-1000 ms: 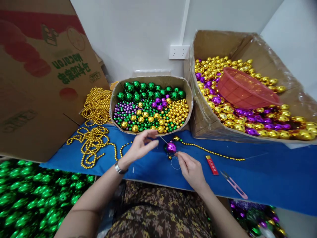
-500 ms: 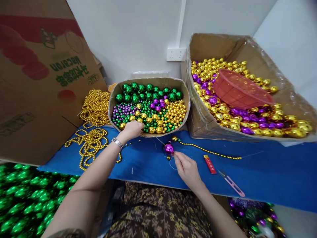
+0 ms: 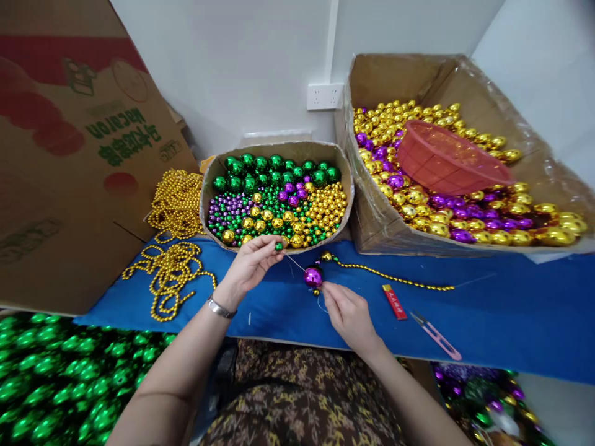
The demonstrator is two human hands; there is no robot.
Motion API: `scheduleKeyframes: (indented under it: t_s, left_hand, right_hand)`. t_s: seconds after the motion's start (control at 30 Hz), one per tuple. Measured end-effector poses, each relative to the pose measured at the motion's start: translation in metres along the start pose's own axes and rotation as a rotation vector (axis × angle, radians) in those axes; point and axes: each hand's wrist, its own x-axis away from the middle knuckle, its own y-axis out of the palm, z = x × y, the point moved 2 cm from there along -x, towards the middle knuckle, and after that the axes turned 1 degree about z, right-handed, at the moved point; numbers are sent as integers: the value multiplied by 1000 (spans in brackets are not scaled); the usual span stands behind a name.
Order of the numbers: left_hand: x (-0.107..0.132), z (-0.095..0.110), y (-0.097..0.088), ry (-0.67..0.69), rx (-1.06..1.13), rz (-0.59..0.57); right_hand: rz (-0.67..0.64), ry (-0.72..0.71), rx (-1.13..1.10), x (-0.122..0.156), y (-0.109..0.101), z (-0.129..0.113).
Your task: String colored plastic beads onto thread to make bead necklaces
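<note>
Head view: a small, shiny green round bead (image 3: 279, 246) is pinched between the thumb and fingers of the left hand (image 3: 250, 263), which is held at the near rim of a brown cardboard bin (image 3: 344, 166) filled with green, purple and gold beads (image 3: 266, 215). Just beside the bead, the tip of a thin, pale, straight rod (image 3: 295, 262) is seen, running down to a larger glossy purple ball (image 3: 313, 277). The right hand (image 3: 348, 311) is placed at the ball's lower right, its fingertips drawn together; the rod's other end is apparently gripped there, though it is too small to be made out. A small gold bead (image 3: 317, 292) and a loop of white thread (image 3: 319, 304) are seen just below the ball. Beyond it, a strand of gold beads (image 3: 395, 274) is stretched rightward across the blue cloth (image 3: 511, 328), with a flat red packet (image 3: 394, 302) and pink-handled metal snips (image 3: 439, 339) laid nearer the person. To the left, tangled gold bead chains (image 3: 176, 267) are spread; at the right, a red plastic basket (image 3: 446, 164) is set on gold and purple balls (image 3: 415, 196) in a larger cardboard carton (image 3: 385, 228)
</note>
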Motion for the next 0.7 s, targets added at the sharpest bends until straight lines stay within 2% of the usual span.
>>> scheduleKeyframes:
  t_s: [0.23,0.33,0.47,0.57,0.63,0.7]
  left_hand:
    - [3,-3,0,53,-65,31]
    - [6,-4,0,130,-174,38]
    - [11,-4,3,295,-414,-10]
    - [4,-1,3,376,-608,-33]
    - [-10,3,1,453,-866,9]
    - [-30,6,-2,497,-1204,-17]
  right_hand:
    - [-18,-25,66,1,0,2]
    - [-18,-36,96,2,1,3]
    - [-32,-63,170,3,3,2]
    - [-18,-39,155,3,3,3]
    - [-10,-4,115,2,1,5]
    - [-8,23,96,2,0,8]
